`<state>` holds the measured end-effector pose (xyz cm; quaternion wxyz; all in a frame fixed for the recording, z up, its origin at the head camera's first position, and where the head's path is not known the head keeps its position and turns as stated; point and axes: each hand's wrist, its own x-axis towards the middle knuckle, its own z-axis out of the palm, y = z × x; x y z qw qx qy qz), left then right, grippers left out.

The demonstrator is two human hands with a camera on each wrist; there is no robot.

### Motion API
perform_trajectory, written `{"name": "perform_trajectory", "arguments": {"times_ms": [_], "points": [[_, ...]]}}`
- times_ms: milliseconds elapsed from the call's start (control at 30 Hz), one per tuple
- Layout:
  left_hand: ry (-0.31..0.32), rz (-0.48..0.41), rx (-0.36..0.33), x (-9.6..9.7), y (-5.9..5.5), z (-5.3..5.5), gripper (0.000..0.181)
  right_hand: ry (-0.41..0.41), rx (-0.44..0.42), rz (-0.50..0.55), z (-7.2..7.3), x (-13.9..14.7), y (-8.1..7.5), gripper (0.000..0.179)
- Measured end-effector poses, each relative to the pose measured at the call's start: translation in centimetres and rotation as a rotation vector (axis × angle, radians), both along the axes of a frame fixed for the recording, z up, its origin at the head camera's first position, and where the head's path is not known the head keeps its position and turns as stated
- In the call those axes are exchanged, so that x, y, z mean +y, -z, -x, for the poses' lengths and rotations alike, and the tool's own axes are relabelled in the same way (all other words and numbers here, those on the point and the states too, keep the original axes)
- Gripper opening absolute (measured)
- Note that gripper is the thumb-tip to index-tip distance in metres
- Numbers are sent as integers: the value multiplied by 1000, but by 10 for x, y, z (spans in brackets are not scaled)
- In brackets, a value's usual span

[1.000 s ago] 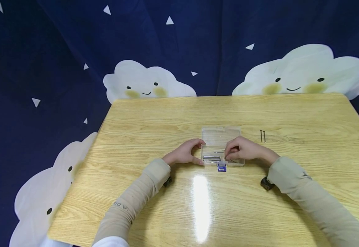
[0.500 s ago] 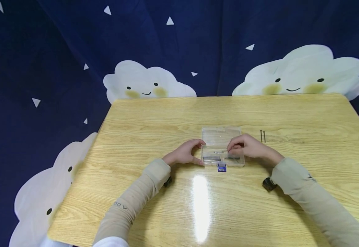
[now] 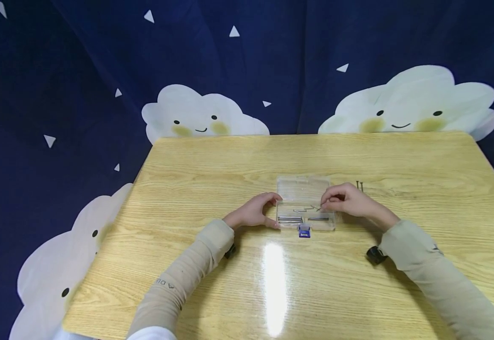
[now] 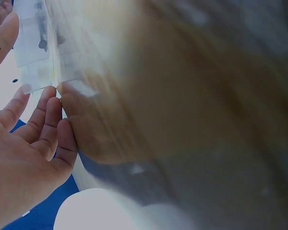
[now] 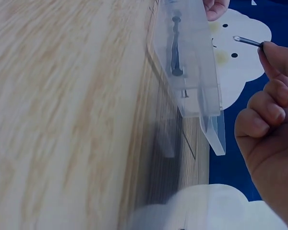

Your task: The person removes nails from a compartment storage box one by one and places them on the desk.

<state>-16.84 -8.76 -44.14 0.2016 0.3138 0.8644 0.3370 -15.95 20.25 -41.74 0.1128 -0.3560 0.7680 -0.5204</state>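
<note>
My right hand has a narrow pinch, thumb and index fingertip on one end of a thin metal nail, other fingers folded toward the palm; right-wrist view has the nail's bright tip sticking out free, above the box and apart from it. My left hand is wide, a C shape at the box's left end: thumb at the corner nearer me, fingers at the far corner, touching it. Clear plastic box sits between both grips, its right end under my right-hand pinch. Lid folded back flat, just beyond the box on the side away from me. Inside: small thin nails in the far part, just left of the pinch; a row of long nails in the near-left compartment, close right of my left thumb; dark nail in the near-right compartment, on my side of the pinch, possibly more than one, can't tell. Blue latch on the box's near edge, right of my left thumb and toward me. Two loose nails on the wooden table, just past the back of my right hand, partly hidden by it. Dark blue curtain with clouds, well beyond both hands.
</note>
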Motion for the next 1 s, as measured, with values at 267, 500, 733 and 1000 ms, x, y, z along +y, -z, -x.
{"name": "perform_trajectory", "arguments": {"times_ms": [267,500,733,1000], "points": [[3,-4,-3,-1,1,1,68,96,15,-39,-8,7,-10,7],[6,-17,-3,0,2,1,67,169,7,-45,-9,14,-8,6],[11,-12,16,0,2,0,66,210,-20,-32,-8,24,-6,5],[7,-4,16,0,2,0,66,317,-91,-61,2,45,15,17]]}}
